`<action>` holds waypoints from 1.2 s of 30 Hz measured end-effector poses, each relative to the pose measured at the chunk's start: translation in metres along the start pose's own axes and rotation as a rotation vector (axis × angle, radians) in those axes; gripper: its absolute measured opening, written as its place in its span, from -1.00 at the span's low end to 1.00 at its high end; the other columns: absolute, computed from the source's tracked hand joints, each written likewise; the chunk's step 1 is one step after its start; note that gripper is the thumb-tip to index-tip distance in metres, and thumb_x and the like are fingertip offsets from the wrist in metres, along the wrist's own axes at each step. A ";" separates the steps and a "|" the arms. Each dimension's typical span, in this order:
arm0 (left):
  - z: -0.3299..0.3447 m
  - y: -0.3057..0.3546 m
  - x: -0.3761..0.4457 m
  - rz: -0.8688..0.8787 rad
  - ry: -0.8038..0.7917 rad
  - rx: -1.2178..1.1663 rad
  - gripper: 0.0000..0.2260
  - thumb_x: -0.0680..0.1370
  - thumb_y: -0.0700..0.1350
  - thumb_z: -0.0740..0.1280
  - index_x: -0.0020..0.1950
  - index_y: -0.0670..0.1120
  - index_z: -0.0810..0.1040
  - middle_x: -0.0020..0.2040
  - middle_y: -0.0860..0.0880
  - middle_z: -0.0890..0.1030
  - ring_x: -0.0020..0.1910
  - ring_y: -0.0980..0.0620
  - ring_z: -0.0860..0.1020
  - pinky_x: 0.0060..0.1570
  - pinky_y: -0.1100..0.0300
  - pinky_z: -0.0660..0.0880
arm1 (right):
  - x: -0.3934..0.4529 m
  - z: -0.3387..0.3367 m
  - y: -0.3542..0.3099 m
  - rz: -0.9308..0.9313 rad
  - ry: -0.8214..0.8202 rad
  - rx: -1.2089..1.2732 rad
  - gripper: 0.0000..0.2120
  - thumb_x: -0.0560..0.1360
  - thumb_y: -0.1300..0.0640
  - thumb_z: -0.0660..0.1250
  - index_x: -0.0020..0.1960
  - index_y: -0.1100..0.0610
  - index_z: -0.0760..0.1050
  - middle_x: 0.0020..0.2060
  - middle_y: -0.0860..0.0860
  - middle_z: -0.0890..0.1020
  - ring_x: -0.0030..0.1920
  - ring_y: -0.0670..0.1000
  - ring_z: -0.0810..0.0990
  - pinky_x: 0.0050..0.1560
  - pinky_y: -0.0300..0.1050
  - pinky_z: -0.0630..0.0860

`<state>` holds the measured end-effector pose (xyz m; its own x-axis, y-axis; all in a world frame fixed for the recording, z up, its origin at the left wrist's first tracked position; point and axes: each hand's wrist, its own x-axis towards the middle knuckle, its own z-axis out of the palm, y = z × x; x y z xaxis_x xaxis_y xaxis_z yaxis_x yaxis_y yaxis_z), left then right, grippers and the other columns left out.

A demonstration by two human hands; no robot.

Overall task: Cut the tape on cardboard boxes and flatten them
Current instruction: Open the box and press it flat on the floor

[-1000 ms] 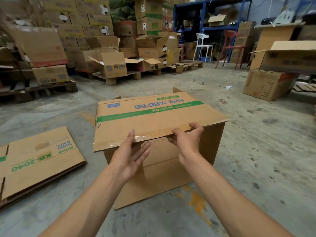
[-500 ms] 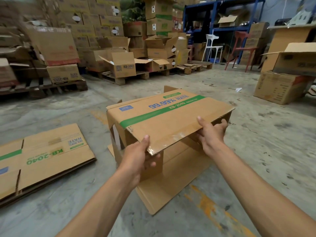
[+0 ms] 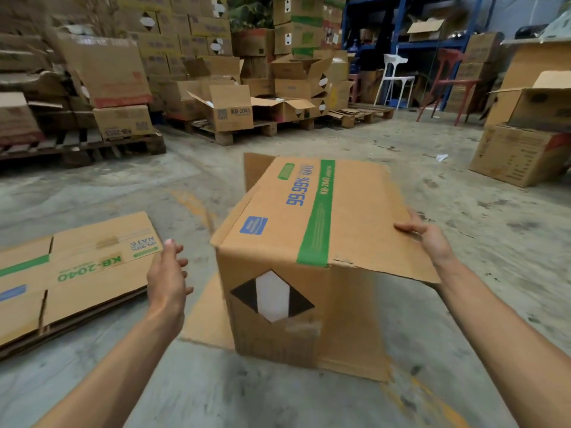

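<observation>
A brown cardboard box (image 3: 309, 251) with a green stripe and blue "99.99% RATE" print stands on the concrete floor in front of me, its flaps loose. A black-and-white diamond label faces me on its near side. My right hand (image 3: 428, 239) grips the edge of the box's right flap. Left of the box, my left hand (image 3: 168, 279) hovers with its fingers apart, holding nothing and not touching the cardboard. No cutting tool is in view.
A stack of flattened boxes (image 3: 71, 273) lies on the floor at the left. Pallets (image 3: 92, 146) loaded with stacked boxes line the back. More boxes (image 3: 522, 149) stand at the right. A white chair (image 3: 395, 78) and a red chair (image 3: 448, 84) stand by blue shelving.
The box has been turned about a quarter turn, so its diamond-label side now faces me. My left hand has let go of the flap and moved off to the left.
</observation>
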<state>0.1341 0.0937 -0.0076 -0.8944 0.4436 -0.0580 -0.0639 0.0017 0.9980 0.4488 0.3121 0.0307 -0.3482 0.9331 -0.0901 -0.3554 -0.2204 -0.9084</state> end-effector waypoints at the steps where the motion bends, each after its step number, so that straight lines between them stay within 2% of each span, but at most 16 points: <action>1: -0.001 0.000 0.003 0.011 -0.042 0.007 -0.52 0.61 0.29 0.02 0.25 0.03 0.51 0.22 -0.11 0.53 0.15 -0.13 0.47 0.00 -0.02 0.44 | 0.002 -0.007 -0.001 0.044 -0.030 0.072 -0.33 0.34 0.14 0.45 0.43 0.04 0.37 0.21 0.06 0.61 0.02 0.06 0.66 0.06 -0.04 0.60; 2: -0.001 0.002 0.004 0.032 -0.079 -0.006 -0.48 0.60 0.34 -0.02 0.32 0.08 0.48 0.28 -0.10 0.50 0.24 -0.14 0.45 0.08 -0.05 0.40 | 0.001 -0.011 0.002 0.088 -0.037 0.149 -0.40 0.34 0.02 0.47 0.36 0.03 0.47 0.20 0.08 0.62 0.07 0.09 0.65 0.15 0.01 0.56; 4: 0.004 0.010 0.001 0.092 -0.173 -0.033 -0.40 0.53 0.43 -0.08 0.34 0.15 0.48 0.29 -0.08 0.50 0.29 -0.09 0.44 0.17 -0.07 0.32 | -0.005 -0.010 0.019 0.157 -0.079 0.318 -0.70 0.46 -0.08 0.32 0.04 0.07 0.68 -0.04 0.08 0.70 -0.10 0.10 0.69 -0.05 0.00 0.63; 6: 0.012 0.014 -0.004 0.173 -0.238 -0.021 -0.36 0.48 0.49 -0.09 0.17 0.13 0.57 0.08 -0.05 0.60 0.10 0.02 0.52 0.19 -0.09 0.33 | -0.008 -0.001 0.049 0.137 -0.134 0.342 -0.76 0.35 -0.04 0.46 -0.11 0.11 0.69 -0.14 0.09 0.70 -0.18 0.11 0.69 -0.20 -0.03 0.64; 9: 0.021 0.006 -0.006 0.274 -0.104 0.016 -0.44 0.47 0.46 -0.06 -0.22 0.07 0.51 -0.34 0.05 0.52 -0.29 0.07 0.50 -0.10 0.01 0.37 | -0.010 0.012 0.092 0.185 -0.105 0.159 -0.37 -0.30 0.09 0.71 -0.28 0.24 0.62 -0.28 0.21 0.63 -0.29 0.12 0.64 -0.21 -0.11 0.62; 10: 0.022 0.002 -0.005 0.273 -0.039 0.023 -0.42 0.45 0.49 -0.05 -0.31 0.06 0.47 -0.37 0.04 0.48 -0.29 -0.02 0.47 -0.15 0.00 0.34 | -0.010 0.016 0.101 0.203 -0.068 0.114 -0.42 -0.25 0.14 0.71 -0.31 0.29 0.60 -0.31 0.23 0.59 -0.29 0.14 0.62 -0.13 -0.09 0.58; 11: 0.022 -0.001 -0.002 0.262 0.027 0.028 -0.41 0.45 0.50 -0.05 -0.37 0.05 0.44 -0.36 0.00 0.46 -0.26 -0.08 0.46 -0.16 -0.02 0.33 | -0.013 0.021 0.103 0.186 -0.044 0.076 -0.58 0.02 0.18 0.68 -0.25 0.32 0.58 -0.27 0.25 0.57 -0.23 0.15 0.59 -0.01 -0.05 0.54; 13: 0.020 -0.004 0.003 0.255 0.149 0.065 -0.38 0.54 0.40 -0.05 -0.34 -0.05 0.46 -0.29 -0.11 0.48 -0.18 -0.20 0.48 -0.15 -0.06 0.34 | -0.009 0.026 0.105 0.071 0.027 0.013 -0.84 0.52 0.29 0.25 0.04 0.33 0.53 -0.08 0.22 0.57 -0.07 0.14 0.54 0.15 -0.01 0.43; 16: 0.016 0.000 0.001 0.227 0.301 0.162 -0.34 0.67 0.19 -0.05 -0.19 -0.38 0.45 -0.31 -0.20 0.42 -0.17 -0.19 0.39 -0.19 0.01 0.19 | -0.009 0.020 0.102 -0.138 0.190 -0.059 -0.70 0.56 0.30 0.07 0.10 0.15 0.54 -0.07 0.04 0.60 -0.08 0.01 0.50 -0.05 -0.13 0.39; 19: 0.016 0.002 0.003 0.187 0.436 0.180 -0.40 0.67 0.18 -0.03 -0.23 -0.31 0.41 -0.33 -0.15 0.36 -0.16 -0.14 0.32 -0.21 0.10 0.09 | -0.017 0.006 0.101 -0.272 0.358 -0.122 -0.89 0.60 0.10 0.25 0.02 0.05 0.55 -0.13 -0.06 0.59 -0.13 -0.10 0.50 -0.12 -0.19 0.37; 21: 0.013 -0.007 0.009 0.173 0.514 0.162 -0.44 0.65 0.22 0.00 -0.23 -0.23 0.40 -0.23 -0.16 0.41 -0.15 -0.13 0.31 -0.20 0.12 0.10 | -0.023 -0.005 0.103 -0.348 0.504 -0.181 -0.81 0.54 -0.04 0.35 0.02 0.07 0.53 -0.15 -0.05 0.58 -0.16 -0.12 0.51 -0.17 -0.26 0.41; 25: 0.004 -0.033 0.018 0.299 0.338 0.270 -0.58 0.66 0.15 0.08 -0.05 -0.21 0.39 -0.10 -0.20 0.47 -0.10 -0.13 0.37 -0.14 0.10 0.18 | -0.027 -0.014 0.110 -0.420 0.671 -0.291 -0.76 0.47 -0.01 0.44 0.03 0.11 0.50 -0.18 0.04 0.58 -0.27 -0.07 0.49 -0.33 -0.36 0.42; 28: -0.005 -0.041 0.034 0.229 0.206 0.317 -0.63 0.61 0.09 0.25 0.25 -0.16 0.41 0.18 -0.20 0.54 0.16 -0.18 0.48 0.11 0.03 0.35 | -0.015 -0.015 0.112 -0.354 0.622 -0.501 -0.64 0.45 0.03 0.46 0.21 0.06 0.51 0.06 0.08 0.63 -0.02 0.03 0.59 0.01 -0.09 0.54; 31: -0.012 -0.052 0.047 0.189 0.068 0.317 -0.50 0.57 0.04 0.34 0.46 -0.06 0.32 0.33 -0.16 0.50 0.30 -0.16 0.46 0.30 0.01 0.38 | -0.004 -0.019 0.121 -0.215 0.481 -0.902 -0.30 0.42 0.06 0.47 0.48 0.01 0.26 0.35 0.10 0.43 0.35 0.14 0.39 0.37 0.17 0.32; 34: -0.007 -0.064 0.051 0.181 -0.039 0.408 -0.42 0.56 -0.08 0.37 0.53 -0.11 0.24 0.43 -0.11 0.40 0.40 -0.10 0.39 0.33 0.14 0.28 | 0.001 -0.022 0.136 -0.108 0.281 -1.198 -0.12 0.42 -0.01 0.46 0.57 0.01 0.03 0.48 0.10 0.23 0.45 0.19 0.20 0.41 0.16 0.23; 36: 0.000 -0.072 0.060 0.091 -0.121 0.461 -0.44 0.54 -0.16 0.39 0.50 -0.14 0.28 0.39 -0.08 0.43 0.32 -0.05 0.43 0.27 0.16 0.31 | 0.007 -0.023 0.150 -0.028 0.153 -1.317 -0.17 0.42 -0.10 0.44 0.55 0.01 0.10 0.51 0.08 0.20 0.47 0.18 0.19 0.42 0.15 0.24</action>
<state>0.0846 0.1201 -0.0825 -0.8277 0.5612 0.0068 0.2397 0.3426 0.9084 0.4128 0.2920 -0.1156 -0.2229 0.9743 -0.0312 0.7708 0.1565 -0.6176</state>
